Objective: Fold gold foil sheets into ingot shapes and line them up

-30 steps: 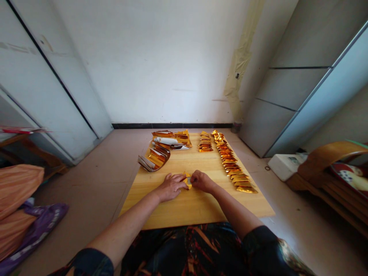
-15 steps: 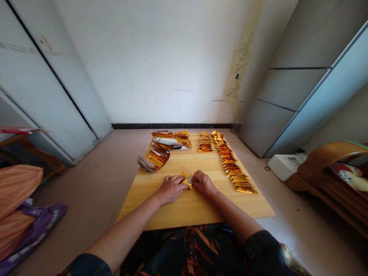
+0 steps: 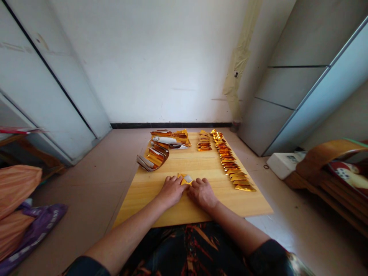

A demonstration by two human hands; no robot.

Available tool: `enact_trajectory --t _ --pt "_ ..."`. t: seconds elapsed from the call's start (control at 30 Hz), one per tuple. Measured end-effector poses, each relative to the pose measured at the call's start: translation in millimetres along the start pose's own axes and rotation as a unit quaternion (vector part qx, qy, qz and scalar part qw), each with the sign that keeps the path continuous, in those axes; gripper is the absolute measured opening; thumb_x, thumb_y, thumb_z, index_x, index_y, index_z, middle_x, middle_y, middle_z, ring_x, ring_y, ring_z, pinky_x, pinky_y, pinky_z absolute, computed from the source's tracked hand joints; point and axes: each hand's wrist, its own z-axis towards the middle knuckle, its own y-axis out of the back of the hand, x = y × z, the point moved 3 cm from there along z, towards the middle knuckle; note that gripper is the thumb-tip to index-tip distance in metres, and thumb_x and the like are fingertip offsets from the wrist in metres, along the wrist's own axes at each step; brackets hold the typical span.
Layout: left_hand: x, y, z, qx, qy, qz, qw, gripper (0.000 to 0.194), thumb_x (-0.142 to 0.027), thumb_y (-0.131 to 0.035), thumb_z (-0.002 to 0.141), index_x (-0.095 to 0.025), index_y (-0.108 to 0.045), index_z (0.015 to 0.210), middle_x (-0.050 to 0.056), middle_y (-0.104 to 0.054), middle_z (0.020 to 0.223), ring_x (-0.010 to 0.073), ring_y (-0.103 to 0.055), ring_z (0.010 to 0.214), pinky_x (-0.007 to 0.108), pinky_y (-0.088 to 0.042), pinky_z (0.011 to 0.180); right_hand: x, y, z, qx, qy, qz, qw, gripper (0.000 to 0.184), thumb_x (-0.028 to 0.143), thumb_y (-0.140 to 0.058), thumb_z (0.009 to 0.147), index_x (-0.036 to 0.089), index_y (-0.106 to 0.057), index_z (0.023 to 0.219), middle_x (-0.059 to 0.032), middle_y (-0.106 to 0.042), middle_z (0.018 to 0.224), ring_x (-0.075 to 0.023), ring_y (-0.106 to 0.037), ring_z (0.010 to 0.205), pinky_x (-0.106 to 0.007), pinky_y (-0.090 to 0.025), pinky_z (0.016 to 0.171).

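Note:
A small piece of gold foil paper (image 3: 188,178), partly folded with a pale patch showing, lies on the wooden table (image 3: 155,212) between my hands. My left hand (image 3: 171,189) is closed on its left side, the thumb reaching along its near edge. From the right, my right hand (image 3: 202,191) grips the near right corner with bent fingers, knuckles up. The fingertips of both hands are partly hidden. Beyond them on the right stands a long row of folded gold foil pieces (image 3: 230,163), and a shorter row of folded pieces (image 3: 204,142) sits left of it.
At the table's far left are loose gold and white paper sheets (image 3: 169,140) and a curled stack of sheets (image 3: 155,158). A wooden chair (image 3: 324,165) and a white box (image 3: 283,165) stand to the right. Orange and purple bags (image 3: 20,207) lie at the left.
My right hand has come nearer and lower, turning from a raised pinch to knuckles up on the table. The foil paper has turned slightly and shows more of its pale patch.

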Motion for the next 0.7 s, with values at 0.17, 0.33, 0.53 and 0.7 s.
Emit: enact_trajectory --t 0.17,0.33,0.53,0.7 --pt "5 5.6 3 -0.015 -0.039 -0.022 0.999 0.033 -0.019 -0.043 0.088 -0.030 -0.062 0.113 0.007 -0.065 0.099 0.0220 -0.055 0.092 0.035 -0.040 0.080 -5 4 4 0.029 0.005 0.001 1.000 0.022 0.024 -0.046 0.092 0.019 -0.066 0.084 -0.0071 -0.064 0.084 -0.0191 -0.049 0.085 -0.032 -0.030 0.070" --pt "29 14.6 11 -0.032 -0.084 -0.093 0.992 0.031 -0.007 -0.050 0.077 -0.026 -0.065 0.096 0.002 -0.068 0.087 0.0189 -0.058 0.088 0.032 -0.041 0.080 -16 4 12 0.042 0.019 0.009 0.999 0.020 0.023 -0.050 0.090 0.018 -0.067 0.081 -0.0065 -0.064 0.085 -0.0192 -0.049 0.086 -0.031 -0.031 0.069" --pt "45 6.3 22 0.000 -0.134 -0.136 0.982 0.023 -0.008 -0.052 0.073 -0.023 -0.066 0.084 -0.001 -0.068 0.084 0.0146 -0.061 0.082 0.023 -0.043 0.074 -9 0 21 0.059 0.020 0.011 0.998 0.020 0.020 -0.049 0.090 0.017 -0.068 0.084 -0.0081 -0.064 0.088 -0.0186 -0.052 0.082 -0.030 -0.034 0.067" --pt "44 3.0 21 0.004 -0.126 -0.124 0.984 0.018 -0.014 -0.054 0.078 -0.024 -0.066 0.086 -0.001 -0.067 0.087 0.0139 -0.061 0.083 0.021 -0.043 0.071 6 5 17 0.061 -0.045 0.007 0.997 0.020 0.025 -0.051 0.088 0.015 -0.069 0.087 -0.0115 -0.065 0.091 -0.0216 -0.054 0.088 -0.031 -0.037 0.070"
